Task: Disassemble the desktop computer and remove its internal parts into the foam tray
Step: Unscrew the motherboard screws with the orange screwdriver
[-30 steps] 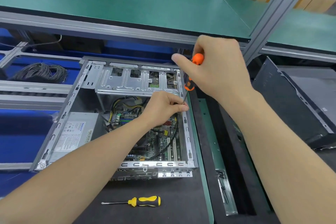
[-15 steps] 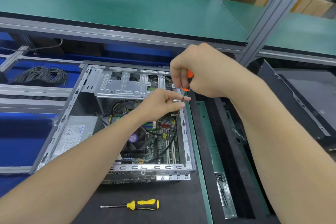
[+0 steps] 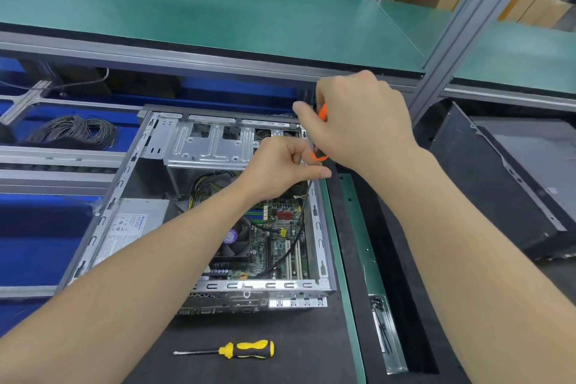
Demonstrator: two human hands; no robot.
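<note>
Gripping the orange screwdriver near upright, the right hand stands over the computer case's far right corner. Fingers of the left hand curl just below the handle; their hold is hidden.

The grey metal computer lies on its side on the tabletop (open face up), with circuit board, fan and power supply inside.

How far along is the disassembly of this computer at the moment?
Done: the case lies open, side cover off. In hand: the right hand grips the orange screwdriver at the case's right edge, and the left hand pinches at its shaft. Left: the power supply, cooler fan, motherboard and cables all sit inside, so most of the removal is ahead.
</note>
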